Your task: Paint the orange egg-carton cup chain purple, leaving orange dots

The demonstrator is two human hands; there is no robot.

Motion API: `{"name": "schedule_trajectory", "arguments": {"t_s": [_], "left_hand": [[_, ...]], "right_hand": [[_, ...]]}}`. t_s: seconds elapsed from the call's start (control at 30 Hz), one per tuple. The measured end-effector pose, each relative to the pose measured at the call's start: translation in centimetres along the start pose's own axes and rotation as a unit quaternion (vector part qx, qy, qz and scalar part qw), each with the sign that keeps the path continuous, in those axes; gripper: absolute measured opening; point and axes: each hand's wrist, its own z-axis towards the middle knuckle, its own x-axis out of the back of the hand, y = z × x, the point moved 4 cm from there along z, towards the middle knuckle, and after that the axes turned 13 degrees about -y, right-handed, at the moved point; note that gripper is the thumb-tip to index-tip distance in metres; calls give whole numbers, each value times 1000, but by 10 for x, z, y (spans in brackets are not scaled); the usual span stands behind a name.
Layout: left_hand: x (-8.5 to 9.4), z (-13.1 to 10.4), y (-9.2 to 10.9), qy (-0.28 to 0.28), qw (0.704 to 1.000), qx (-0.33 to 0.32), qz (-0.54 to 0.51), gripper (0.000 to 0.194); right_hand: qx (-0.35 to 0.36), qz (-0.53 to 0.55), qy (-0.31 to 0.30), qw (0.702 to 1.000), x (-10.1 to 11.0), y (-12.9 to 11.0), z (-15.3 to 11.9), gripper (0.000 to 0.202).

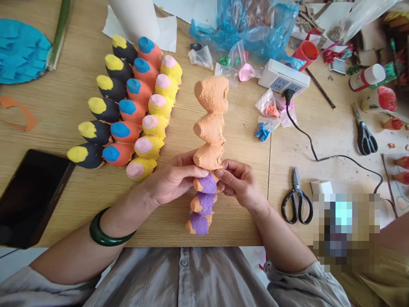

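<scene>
Between my hands is a strip of bumpy egg-carton cups (209, 128), held above the table near its front edge. Its far cups are plain light orange; the near ones carry purple clay (205, 203) with orange tips showing. My left hand (177, 177) pinches the strip's left side at the middle, thumb on top. My right hand (238, 181) pinches the right side at the same height, fingers curled. To the left lie rows of finished-looking cups: black with yellow tips (110, 89), orange-red with blue tips (139, 90), and yellow with pink tips (164, 87).
A dark phone (32, 196) lies at the left edge. On the right are black-handled scissors (297, 198), a second pair (364, 132) and a white power strip (283, 76) with a trailing cord. Small clay bags (268, 104) lie near a blue plastic bag (249, 34). Another person sits at far right.
</scene>
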Motion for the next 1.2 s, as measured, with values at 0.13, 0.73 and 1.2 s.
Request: {"name": "schedule_trajectory", "arguments": {"t_s": [0.13,0.73,1.2], "left_hand": [[4,2,-4,-10,1000,10,-18,28],[2,1,-11,21,987,-42,156,41],[-5,1,-2,2,980,-47,195,45]], "right_hand": [[-11,-5,7,1000,0,0,0,56],[-3,0,16,1000,-3,3,1,58],[14,-17,41,999,-2,-1,0,64]]}}
